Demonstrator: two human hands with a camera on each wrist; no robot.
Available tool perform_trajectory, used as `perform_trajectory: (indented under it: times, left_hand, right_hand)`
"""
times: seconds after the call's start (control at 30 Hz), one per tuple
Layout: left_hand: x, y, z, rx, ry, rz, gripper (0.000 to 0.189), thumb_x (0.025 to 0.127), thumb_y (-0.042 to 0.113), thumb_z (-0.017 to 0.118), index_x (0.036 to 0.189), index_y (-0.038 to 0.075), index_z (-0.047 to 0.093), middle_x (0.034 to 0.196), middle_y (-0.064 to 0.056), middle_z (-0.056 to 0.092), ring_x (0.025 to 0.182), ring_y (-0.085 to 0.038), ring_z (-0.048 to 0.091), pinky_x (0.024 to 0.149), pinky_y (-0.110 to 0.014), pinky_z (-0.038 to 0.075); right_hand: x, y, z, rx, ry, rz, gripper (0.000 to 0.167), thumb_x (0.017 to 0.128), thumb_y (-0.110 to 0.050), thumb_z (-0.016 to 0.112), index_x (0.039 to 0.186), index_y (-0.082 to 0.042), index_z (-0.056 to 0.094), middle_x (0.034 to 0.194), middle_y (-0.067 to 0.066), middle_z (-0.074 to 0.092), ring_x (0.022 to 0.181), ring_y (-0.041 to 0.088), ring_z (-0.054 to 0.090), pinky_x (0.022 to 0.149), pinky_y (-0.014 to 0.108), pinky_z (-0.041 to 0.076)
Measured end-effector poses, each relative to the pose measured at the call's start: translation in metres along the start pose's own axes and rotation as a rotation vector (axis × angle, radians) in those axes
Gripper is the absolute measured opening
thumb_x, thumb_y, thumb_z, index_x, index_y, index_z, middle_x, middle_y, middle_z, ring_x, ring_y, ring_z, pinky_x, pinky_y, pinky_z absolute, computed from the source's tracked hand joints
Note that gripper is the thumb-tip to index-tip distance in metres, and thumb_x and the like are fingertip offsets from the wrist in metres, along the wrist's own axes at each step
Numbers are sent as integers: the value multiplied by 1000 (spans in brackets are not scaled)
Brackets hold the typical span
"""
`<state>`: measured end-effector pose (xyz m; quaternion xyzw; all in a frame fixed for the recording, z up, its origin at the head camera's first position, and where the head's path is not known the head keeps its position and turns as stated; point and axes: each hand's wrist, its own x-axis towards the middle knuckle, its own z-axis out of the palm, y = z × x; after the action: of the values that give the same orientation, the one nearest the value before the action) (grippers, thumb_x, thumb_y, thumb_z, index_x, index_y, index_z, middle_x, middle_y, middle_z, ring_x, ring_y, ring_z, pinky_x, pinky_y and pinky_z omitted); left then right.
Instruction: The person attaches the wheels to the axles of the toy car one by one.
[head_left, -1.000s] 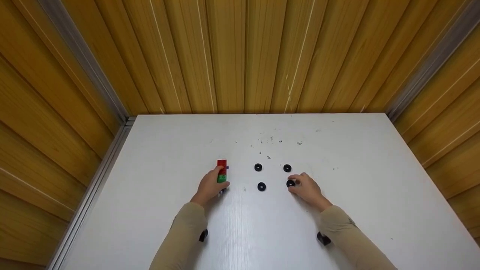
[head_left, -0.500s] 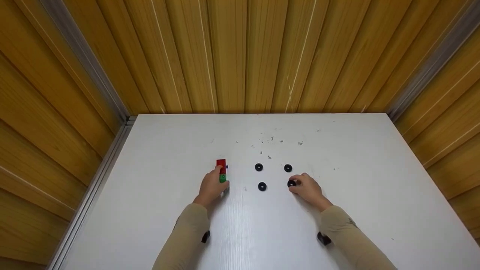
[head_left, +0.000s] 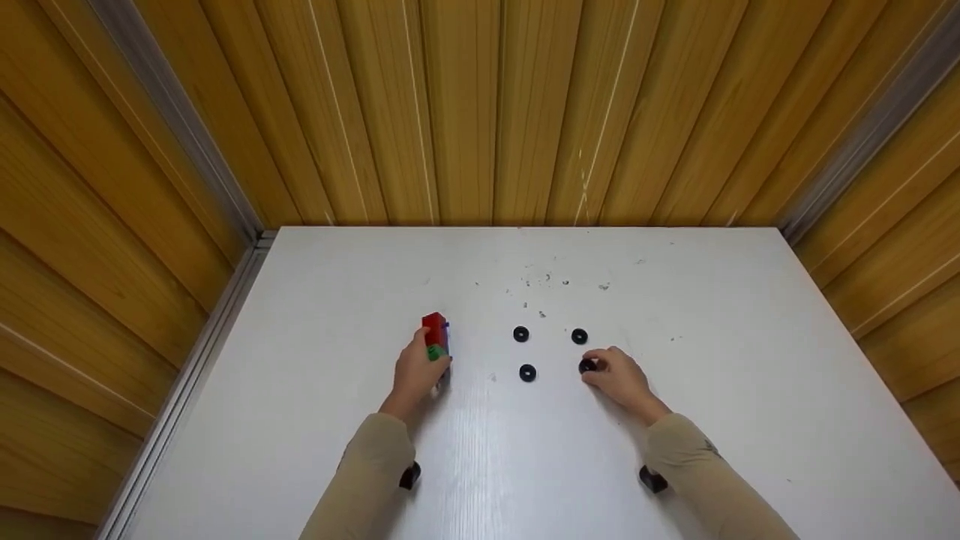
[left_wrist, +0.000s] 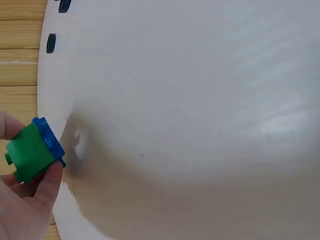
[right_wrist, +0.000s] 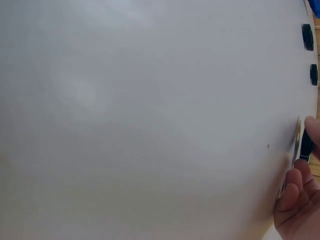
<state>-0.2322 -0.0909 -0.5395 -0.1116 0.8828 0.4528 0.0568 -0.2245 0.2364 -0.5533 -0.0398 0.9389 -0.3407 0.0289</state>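
Observation:
In the head view my left hand (head_left: 414, 375) grips a toy block car body (head_left: 433, 324), red at the far end and green nearer me. The left wrist view shows its green block (left_wrist: 30, 152) and blue base (left_wrist: 49, 137) between thumb and fingers, tilted above the table. My right hand (head_left: 622, 379) pinches a small black toy wheel (head_left: 586, 366) between thumb and fingers; in the right wrist view the wheel (right_wrist: 306, 145) stands on edge, partly hidden by the fingertips.
Three more black wheels lie flat on the white table (head_left: 525, 450) between the hands: one far left (head_left: 521, 339), one near left (head_left: 527, 378), one far right (head_left: 580, 342). Yellow wood-patterned walls (head_left: 457, 112) rise behind and at both sides. Dark specks mark the tabletop.
My left hand has shifted slightly left and turned the car body, so its blue side with small pegs now shows. The right hand keeps its pinch on the wheel, almost unmoved.

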Motion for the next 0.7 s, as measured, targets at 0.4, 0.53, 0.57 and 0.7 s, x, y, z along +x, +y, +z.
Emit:
perform_trajectory:
  times: [0.4, 0.53, 0.57, 0.7]
  left_hand:
    - [-15, 11, -14, -246, 16, 51, 58, 80, 11, 51, 133, 12, 28, 131, -16, 42, 108, -28, 47, 89, -41, 45]
    - [-19, 12, -16, -323, -9, 89, 56, 79, 8, 49, 131, 11, 29, 132, -15, 41, 110, -28, 46, 89, -40, 45]
    - [-20, 12, -16, -341, -15, 102, 56, 79, 7, 49, 131, 10, 29, 132, -15, 40, 110, -29, 46, 89, -40, 45]
    - [-25, 13, -17, -394, -17, 150, 53, 78, 4, 49, 127, 8, 30, 131, -18, 40, 114, -32, 44, 91, -44, 43]
  right_hand:
    - [-2, 1, -2, 88, -22, -13, 34, 74, -10, 67, 107, -6, 61, 81, 5, 51, 70, 14, 46, 61, 23, 38]
    - [-2, 1, -1, 107, -24, -13, 34, 74, -10, 67, 108, -5, 61, 82, 6, 52, 71, 14, 46, 61, 24, 39]
    - [-3, 1, -1, 110, -26, -15, 35, 74, -10, 67, 108, -5, 61, 82, 6, 52, 71, 14, 47, 62, 24, 39]
    - [-4, -1, -2, 120, -31, -29, 36, 74, -10, 66, 109, -4, 60, 84, 7, 53, 73, 14, 48, 61, 23, 40]
